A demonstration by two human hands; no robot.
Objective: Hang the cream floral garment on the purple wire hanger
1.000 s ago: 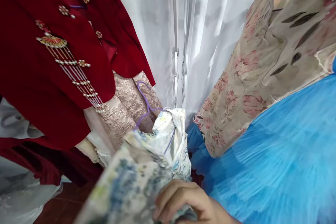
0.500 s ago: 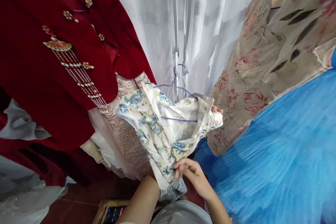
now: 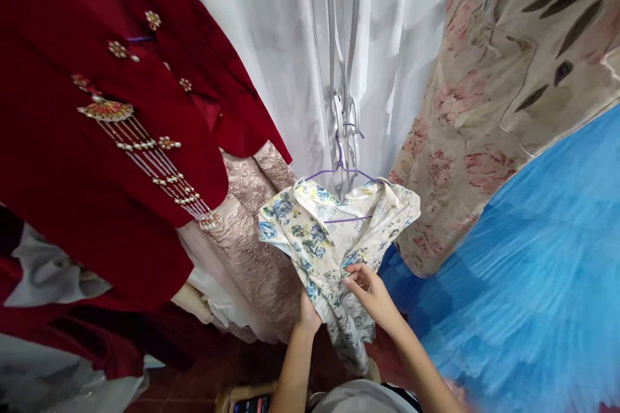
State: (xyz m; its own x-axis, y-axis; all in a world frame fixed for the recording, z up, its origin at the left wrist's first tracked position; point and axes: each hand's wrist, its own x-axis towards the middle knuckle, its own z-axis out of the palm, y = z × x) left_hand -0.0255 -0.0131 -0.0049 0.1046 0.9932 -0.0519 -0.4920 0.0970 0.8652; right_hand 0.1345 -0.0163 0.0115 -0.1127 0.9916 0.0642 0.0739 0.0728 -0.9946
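A white floral dress with blue and yellow flowers hangs from a purple hanger, its V neckline facing me. With thumb and fingers close together, my right hand pinches the cloth at the bottom of the neckline. My left hand is at the dress's left side, and its fingers are hidden behind the fabric. The hanger's hook meets a white hanging strap with hooks on it. Below my hands the lower part of the dress bunches and narrows.
On the left hangs a red velvet jacket with a beaded tassel, over a pink brocade garment. A beige floral garment and a blue tulle skirt are on the right. White curtains hang behind. Low down is a box.
My left hand has come out from under the dress, where its fingertips showed at the right shoulder, to the left side. The dress now hangs straighter. My right hand stays at the neckline.
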